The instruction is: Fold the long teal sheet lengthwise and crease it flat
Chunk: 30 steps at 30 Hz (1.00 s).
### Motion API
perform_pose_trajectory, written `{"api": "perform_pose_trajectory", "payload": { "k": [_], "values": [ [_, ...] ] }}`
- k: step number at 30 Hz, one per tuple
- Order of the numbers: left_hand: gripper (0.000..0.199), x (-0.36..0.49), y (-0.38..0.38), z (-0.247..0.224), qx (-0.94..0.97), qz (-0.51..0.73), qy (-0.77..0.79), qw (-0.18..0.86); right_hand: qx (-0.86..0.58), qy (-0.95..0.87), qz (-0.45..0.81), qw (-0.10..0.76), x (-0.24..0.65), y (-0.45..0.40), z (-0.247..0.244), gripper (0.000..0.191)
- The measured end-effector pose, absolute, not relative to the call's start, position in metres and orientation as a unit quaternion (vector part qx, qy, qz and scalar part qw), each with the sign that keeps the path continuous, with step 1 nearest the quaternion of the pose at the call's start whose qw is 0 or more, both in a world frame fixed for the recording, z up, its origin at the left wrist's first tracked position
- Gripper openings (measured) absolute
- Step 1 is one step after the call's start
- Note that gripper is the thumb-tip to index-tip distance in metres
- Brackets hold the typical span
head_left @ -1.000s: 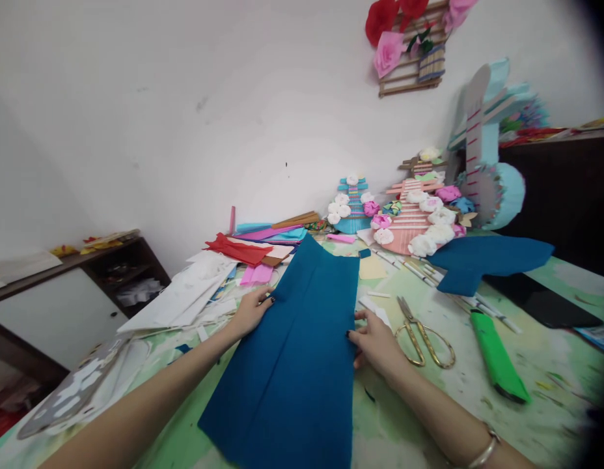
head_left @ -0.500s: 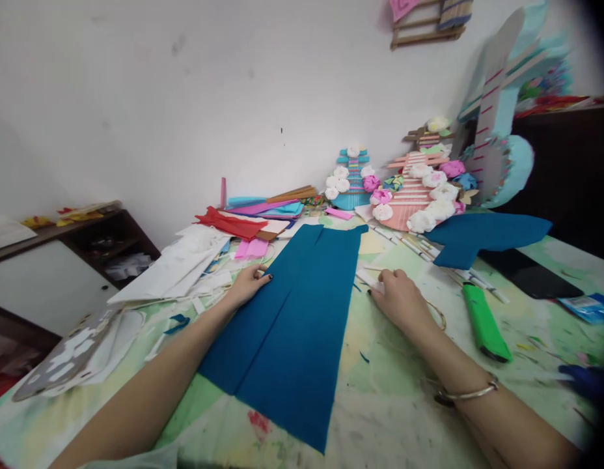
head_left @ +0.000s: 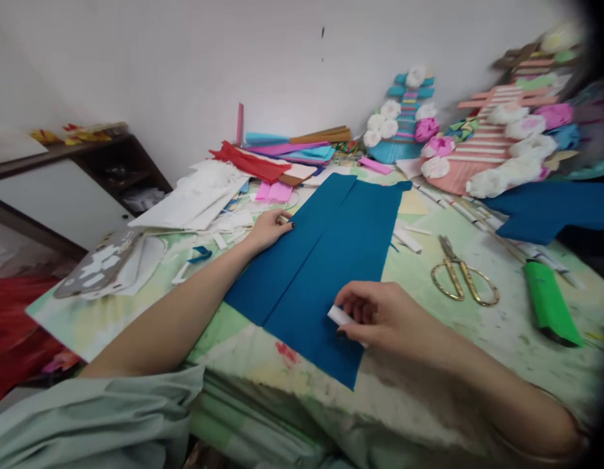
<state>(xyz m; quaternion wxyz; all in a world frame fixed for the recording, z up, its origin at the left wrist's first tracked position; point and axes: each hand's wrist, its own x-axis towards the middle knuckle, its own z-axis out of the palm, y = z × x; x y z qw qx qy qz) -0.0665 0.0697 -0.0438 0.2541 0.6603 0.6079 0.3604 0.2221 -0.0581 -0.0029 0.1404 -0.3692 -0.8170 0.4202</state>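
A long dark-blue sheet [head_left: 326, 260], wide at its near end and with a crease or slit along it, lies flat across the table. Whether it is paper or felt I cannot tell. My left hand [head_left: 271, 231] rests at its left edge, thumb on the sheet, fingers loosely curved and apart from the thumb. Above the near right part of the sheet, my right hand [head_left: 380, 312] pinches a small white strip [head_left: 340, 316] between thumb and fingers. Gold-handled scissors [head_left: 461, 270] lie to the right, blades pointing away from me.
Loose white pieces [head_left: 408, 240] lie right of the sheet, near markers [head_left: 465, 212] and a green case [head_left: 550, 303]. Folded coloured papers [head_left: 292, 150] and white sheets [head_left: 194, 198] are stacked at the back left. Flower-decorated models [head_left: 404, 120] stand against the wall.
My right hand has come nearer to me and left, over the sheet, now with the white strip plainly in its fingers. The scissors are uncovered. My left hand stays at the edge; the view has shifted.
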Motion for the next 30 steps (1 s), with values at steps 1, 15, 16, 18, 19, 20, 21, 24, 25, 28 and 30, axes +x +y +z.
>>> {"api": "perform_pose_trajectory", "payload": {
  "k": [1, 15, 16, 18, 19, 20, 21, 24, 25, 28, 30],
  "values": [
    [0.029, -0.067, 0.071, -0.045, 0.659, 0.362, 0.609, 0.254, -0.353, -0.834, 0.405, 0.126, 0.216, -0.065, -0.004, 0.017],
    [0.027, -0.068, 0.074, -0.047, 0.687, 0.365, 0.595, 0.205, -0.261, -0.903, 0.331, 0.080, 0.216, -0.079, -0.004, 0.021],
    [0.027, -0.068, 0.074, -0.047, 0.688, 0.365, 0.594, 0.204, -0.257, -0.904, 0.331, 0.082, 0.216, -0.080, -0.005, 0.022],
    [0.026, -0.068, 0.075, -0.047, 0.690, 0.364, 0.593, 0.201, -0.254, -0.905, 0.331, 0.083, 0.216, -0.081, -0.005, 0.023],
    [0.026, -0.068, 0.075, -0.047, 0.690, 0.363, 0.594, 0.199, -0.254, -0.906, 0.329, 0.083, 0.216, -0.081, -0.006, 0.023],
    [0.026, -0.068, 0.076, -0.047, 0.690, 0.362, 0.595, 0.197, -0.256, -0.906, 0.326, 0.083, 0.216, -0.081, -0.006, 0.023],
    [0.026, -0.068, 0.076, -0.047, 0.690, 0.361, 0.596, 0.195, -0.258, -0.907, 0.324, 0.082, 0.216, -0.081, -0.006, 0.023],
    [0.024, -0.067, 0.076, -0.047, 0.694, 0.363, 0.596, 0.179, -0.256, -0.908, 0.325, 0.070, 0.217, -0.083, -0.007, 0.023],
    [0.024, -0.067, 0.076, -0.047, 0.694, 0.365, 0.595, 0.174, -0.256, -0.908, 0.325, 0.066, 0.217, -0.084, -0.007, 0.022],
    [0.023, -0.067, 0.076, -0.047, 0.691, 0.369, 0.599, 0.169, -0.251, -0.910, 0.323, 0.070, 0.217, -0.085, -0.007, 0.021],
    [0.021, -0.066, 0.077, -0.047, 0.685, 0.367, 0.605, 0.171, -0.244, -0.911, 0.323, 0.078, 0.217, -0.086, -0.007, 0.019]
  ]
}}
